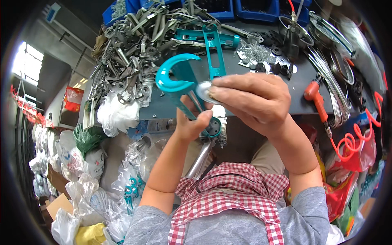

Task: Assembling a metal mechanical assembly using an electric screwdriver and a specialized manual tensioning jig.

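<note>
My left hand (pixel 190 122) is wrapped around the body of a teal caulking gun (pixel 175 83), its C-shaped end tilted up and away from me. A silver metal handle (pixel 200 161) hangs below its round rear end, over my lap. Between the thumb and fingertips of my right hand (pixel 255 100) is a small round silvery disc (pixel 205 92), close beside the gun's open end. Whether the disc touches the gun I cannot tell. Just beyond, on the dark bench, lie other teal frames (pixel 213 49) with long slots.
A heap of metal levers (pixel 134 53) covers the bench's left side. Small discs and washers (pixel 261 55) lie to the right. A red-orange air driver (pixel 315 98) with a coiled red hose (pixel 351 145) rests near metal rods (pixel 332 90). Blue bins (pixel 257 10) line the back.
</note>
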{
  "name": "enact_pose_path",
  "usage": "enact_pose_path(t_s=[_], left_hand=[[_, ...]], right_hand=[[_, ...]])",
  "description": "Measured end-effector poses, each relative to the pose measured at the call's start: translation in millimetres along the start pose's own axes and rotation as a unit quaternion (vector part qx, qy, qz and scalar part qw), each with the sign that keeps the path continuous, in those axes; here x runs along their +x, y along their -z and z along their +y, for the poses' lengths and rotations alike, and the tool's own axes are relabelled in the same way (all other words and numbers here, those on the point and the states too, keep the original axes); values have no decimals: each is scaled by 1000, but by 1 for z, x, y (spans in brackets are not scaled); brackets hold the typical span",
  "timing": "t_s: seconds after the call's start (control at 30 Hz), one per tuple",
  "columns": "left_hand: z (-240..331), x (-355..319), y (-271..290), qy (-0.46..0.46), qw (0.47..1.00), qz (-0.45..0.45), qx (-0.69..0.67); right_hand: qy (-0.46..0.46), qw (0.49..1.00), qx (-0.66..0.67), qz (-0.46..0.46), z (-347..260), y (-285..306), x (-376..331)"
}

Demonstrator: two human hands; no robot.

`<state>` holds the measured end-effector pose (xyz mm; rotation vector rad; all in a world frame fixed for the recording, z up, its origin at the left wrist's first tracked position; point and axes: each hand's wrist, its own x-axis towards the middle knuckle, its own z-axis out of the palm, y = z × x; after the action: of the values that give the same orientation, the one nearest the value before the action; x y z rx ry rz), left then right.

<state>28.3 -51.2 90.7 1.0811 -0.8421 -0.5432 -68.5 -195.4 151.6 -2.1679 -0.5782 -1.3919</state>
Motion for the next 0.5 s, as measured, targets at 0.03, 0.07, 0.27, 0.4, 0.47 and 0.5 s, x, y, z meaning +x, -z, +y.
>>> enact_pose_path(t_s=[0.03, 0.07, 0.27, 0.4, 0.47, 0.5], left_hand=[[-1, 2, 2, -16, 1000, -22, -5], [-4, 3, 5, -34, 999, -35, 7], [-10, 7, 15, -109, 990, -67, 63], [-16, 1, 17, -67, 993, -72, 60], [-10, -1, 10, 5, 999, -24, 31], [-14, -1, 15, 7, 999, -39, -15]], right_hand=[[48, 997, -52, -7, 6, -7, 9], [96, 990, -104, -13, 11, -12, 15], [171, 967, -158, -101, 15, -8, 33], [233, 949, -160, -136, 18, 9, 35], [241, 954, -131, -123, 31, 29, 30], [167, 966, -163, -112, 53, 49, 22]])
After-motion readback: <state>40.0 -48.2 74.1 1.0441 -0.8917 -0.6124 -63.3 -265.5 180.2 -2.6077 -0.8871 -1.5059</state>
